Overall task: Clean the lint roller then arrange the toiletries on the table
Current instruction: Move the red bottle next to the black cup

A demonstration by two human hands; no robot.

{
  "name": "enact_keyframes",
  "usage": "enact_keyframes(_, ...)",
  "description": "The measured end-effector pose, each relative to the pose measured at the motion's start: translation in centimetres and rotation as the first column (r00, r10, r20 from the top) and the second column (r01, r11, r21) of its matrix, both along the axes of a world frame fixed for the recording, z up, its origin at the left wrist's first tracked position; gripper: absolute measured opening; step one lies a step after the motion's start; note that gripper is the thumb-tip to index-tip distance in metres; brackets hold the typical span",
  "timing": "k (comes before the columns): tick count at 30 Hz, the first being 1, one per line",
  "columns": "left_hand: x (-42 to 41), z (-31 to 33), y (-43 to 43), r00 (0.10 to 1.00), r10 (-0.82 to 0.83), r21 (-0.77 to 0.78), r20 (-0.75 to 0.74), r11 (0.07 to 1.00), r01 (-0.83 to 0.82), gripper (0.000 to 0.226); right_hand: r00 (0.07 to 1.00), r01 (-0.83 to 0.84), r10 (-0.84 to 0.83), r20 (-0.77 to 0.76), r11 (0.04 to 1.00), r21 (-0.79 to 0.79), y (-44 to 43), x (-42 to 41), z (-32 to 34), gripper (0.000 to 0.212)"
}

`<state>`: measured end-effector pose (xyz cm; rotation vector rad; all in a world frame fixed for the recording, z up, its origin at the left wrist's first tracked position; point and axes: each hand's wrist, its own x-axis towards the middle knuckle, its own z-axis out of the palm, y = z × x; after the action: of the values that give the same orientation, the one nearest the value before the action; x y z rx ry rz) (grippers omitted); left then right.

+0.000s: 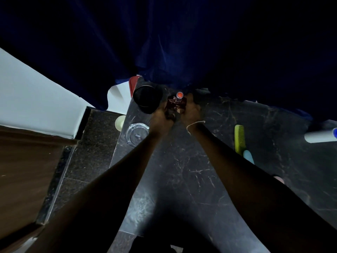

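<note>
Both of your hands reached out together to the far edge of the dark marbled table (182, 170), meeting around a small dark red perfume bottle (176, 104) with an orange-red cap. Your left hand (161, 116) cupped the bottle's left side and your right hand (191, 111) its right side; the fingers of both were wrapped against it, though the dim light kept me from telling how tightly. A thin chain bracelet (195, 123) sat on your right wrist.

Just left of the bottle stood a black cylindrical container (146, 98), close to your left hand. Nearer to you on that side, by the table's left edge, a clear glass dish (136, 134) rested on the surface. On the right, well apart from your hands, a lime green comb (239, 138) lay lengthwise, with a light blue object (249, 156) at its near end. Further right, near the frame's edge, lay a white cylinder with a blue end (321, 136), which looked like the lint roller. A dark blue curtain (164, 42) hung over the far side of the table.
</note>
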<state>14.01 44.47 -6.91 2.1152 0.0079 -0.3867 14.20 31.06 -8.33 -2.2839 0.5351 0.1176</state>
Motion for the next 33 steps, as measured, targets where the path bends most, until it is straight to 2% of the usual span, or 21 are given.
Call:
enact_keyframes(3,-0.1,-0.1,0.1,1.000,0.014,0.030,-0.018,0.999,-0.014,0.070,1.000,0.010,-0.011,0.022,1.000,0.026,-0.2,-0.1,0.1,0.053)
enact_keyframes(6,-0.9,0.3,0.1,0.998,0.053,-0.023,-0.040,0.998,-0.054,0.077,1.000,0.010,-0.011,0.018,0.998,0.070,-0.5,-0.6,0.6,0.070)
enact_keyframes(10,-3.3,0.3,0.1,0.999,0.048,0.006,-0.021,0.999,-0.047,0.051,0.999,-0.033,0.032,0.035,0.999,0.040,-0.6,-3.4,1.8,0.080)
enact_keyframes(12,-5.4,0.3,0.0,0.999,0.043,-0.001,-0.023,0.999,-0.043,0.046,0.996,-0.038,0.040,0.085,0.999,-0.022,-0.8,-5.7,2.3,0.079)
enact_keyframes(15,-8.6,0.1,0.3,1.000,-0.010,0.089,0.021,0.996,0.008,0.061,0.990,-0.036,0.043,0.131,0.998,-0.057,-1.0,-10.1,3.0,0.071)
enact_keyframes(19,-13.2,0.3,-0.4,0.996,-0.090,-0.062,-0.002,0.994,0.090,0.061,0.983,-0.020,0.035,0.179,0.996,-0.083,-2.4,-16.3,3.2,0.067)
enact_keyframes(23,-15.8,-0.4,-1.8,0.996,-0.071,-0.050,-0.054,0.996,0.068,0.066,0.987,-0.024,0.034,0.157,0.998,-0.066,-3.1,-21.2,3.8,0.065)
enact_keyframes(24,-16.3,-0.6,-1.9,0.995,-0.078,-0.040,-0.054,0.996,0.076,0.066,0.984,-0.010,0.028,0.176,0.994,-0.105,-3.2,-21.7,3.7,0.064)
enact_keyframes(26,-22.0,2.5,-8.8,0.963,-0.270,-0.021,0.023,0.962,0.271,0.066,0.969,0.167,-0.119,0.215,0.961,-0.222,-9.1,-29.2,6.1,0.067)
enact_keyframes(30,-22.8,2.4,-10.0,0.969,-0.247,-0.013,0.034,0.969,0.247,0.063,0.970,0.197,-0.163,0.181,0.962,-0.188,-9.4,-30.5,5.7,0.062)
enact_keyframes(33,-23.9,2.8,-11.8,0.957,-0.287,-0.066,0.044,0.955,0.289,0.057,0.958,0.243,-0.207,0.197,0.954,-0.179,-10.9,-31.1,6.1,0.058)
